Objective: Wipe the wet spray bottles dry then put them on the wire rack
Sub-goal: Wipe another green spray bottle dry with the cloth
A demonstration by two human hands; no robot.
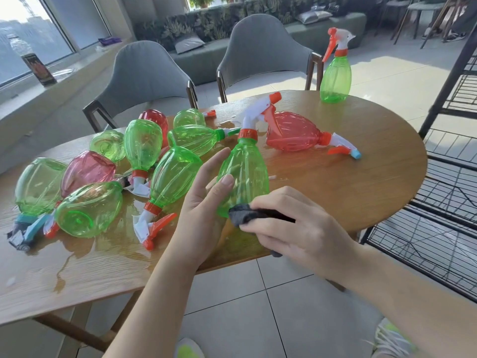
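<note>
The left hand (206,192) is bracing an upright green spray bottle (245,174) with straight fingers while the right hand (291,223) fingers are pinching a dark cloth (242,215) against its base. Wiping appears under way; the next move likely calls for transfer to the wire rack (449,202).

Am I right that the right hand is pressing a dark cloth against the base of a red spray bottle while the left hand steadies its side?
Not quite: the head view shows that the bottle is green, not red. The right hand presses the dark cloth against the base of the green spray bottle, and the left hand steadies its side.
</note>
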